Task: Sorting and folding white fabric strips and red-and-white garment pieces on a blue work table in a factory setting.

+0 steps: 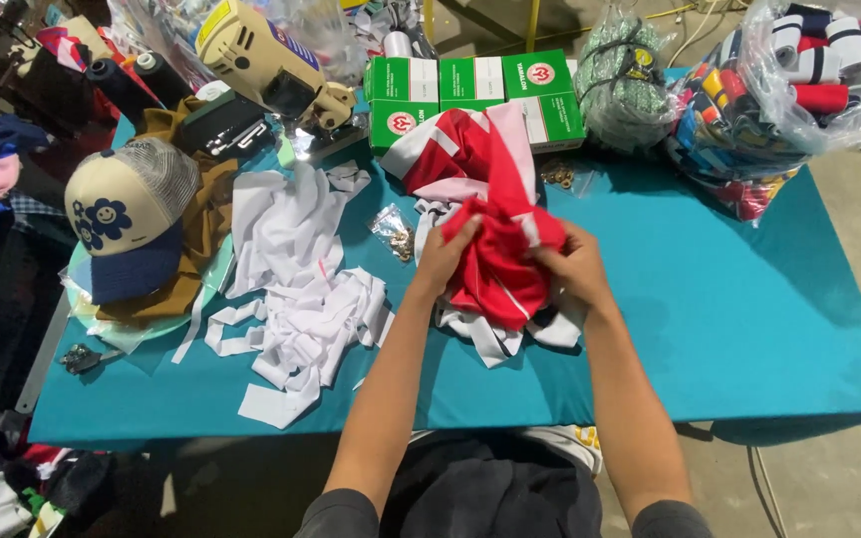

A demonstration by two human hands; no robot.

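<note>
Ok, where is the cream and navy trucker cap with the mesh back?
In the head view, the cream and navy trucker cap sits at the table's left end on folded brown fabric, left of the white fabric scraps.

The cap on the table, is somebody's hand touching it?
No, the cap lies alone at the table's left, while both hands, left hand and right hand, grip the red cloth.

red and white fabric bundle [495, 254]: bunched, crumpled, mostly red with white stripes. sits on the teal table, near its middle, just above a small heap of white-and-dark pieces. left hand [445, 254] grips its left edge, right hand [572, 264] grips its right edge. upper part trails back toward the green boxes.
</note>
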